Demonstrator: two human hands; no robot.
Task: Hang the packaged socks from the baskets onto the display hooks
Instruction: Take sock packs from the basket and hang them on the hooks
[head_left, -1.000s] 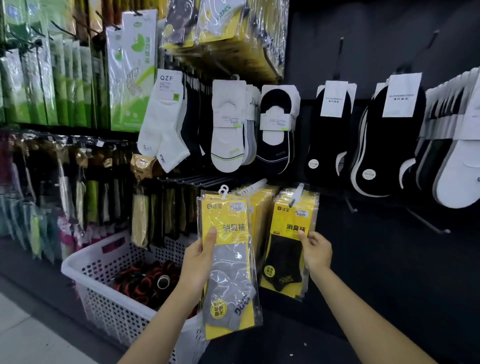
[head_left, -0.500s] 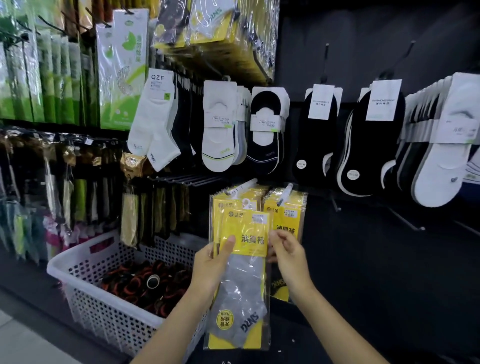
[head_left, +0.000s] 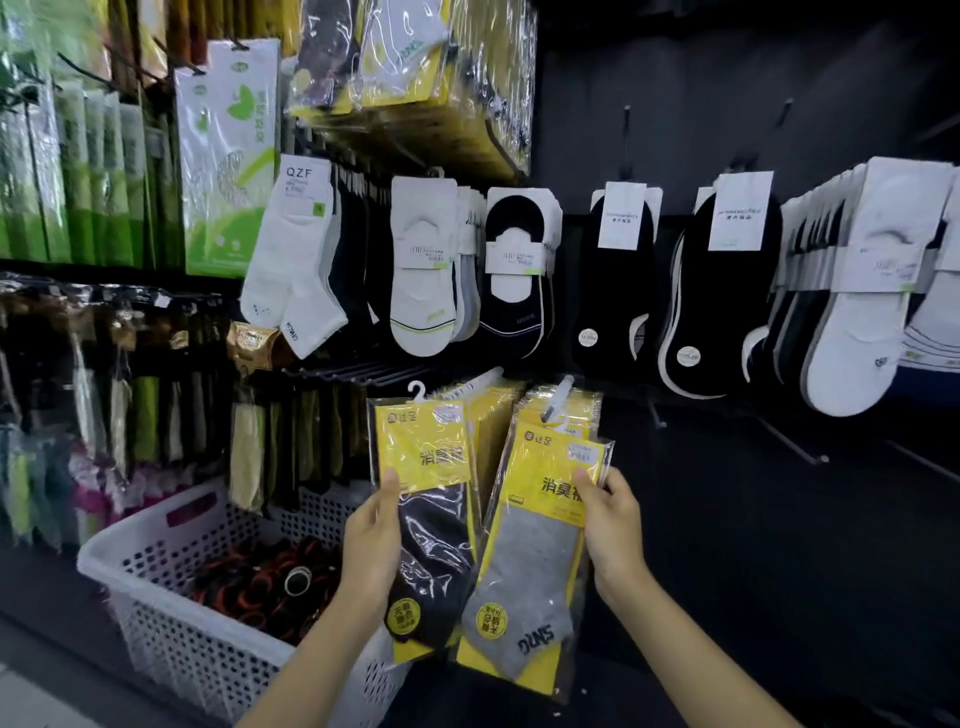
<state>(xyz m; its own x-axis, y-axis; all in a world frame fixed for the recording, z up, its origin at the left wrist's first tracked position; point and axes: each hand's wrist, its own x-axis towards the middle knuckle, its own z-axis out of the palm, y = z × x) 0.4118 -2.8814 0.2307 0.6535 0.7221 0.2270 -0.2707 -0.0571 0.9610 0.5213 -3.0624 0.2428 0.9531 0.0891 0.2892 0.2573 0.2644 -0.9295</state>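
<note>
My left hand (head_left: 370, 551) holds a yellow pack with a black sock (head_left: 426, 525) by its left edge; a white hanger hook tops the pack. My right hand (head_left: 610, 525) grips a yellow pack with a grey sock (head_left: 530, 566) at its upper right, tilted, its top just below a white display hook (head_left: 556, 397). Behind the two packs, rows of the same yellow packs (head_left: 493, 415) hang on two hooks. A white perforated basket (head_left: 171, 618) stands at lower left.
The basket holds dark and orange-banded items (head_left: 265, 582). White and black sock pairs (head_left: 613, 280) hang above. Bare metal hooks (head_left: 795, 441) stick out of the dark panel on the right. Green packs fill the left wall.
The grey-sock pack has passed from my left hand to my right and shifted right toward the right hook. My left hand now holds a black-sock pack.
</note>
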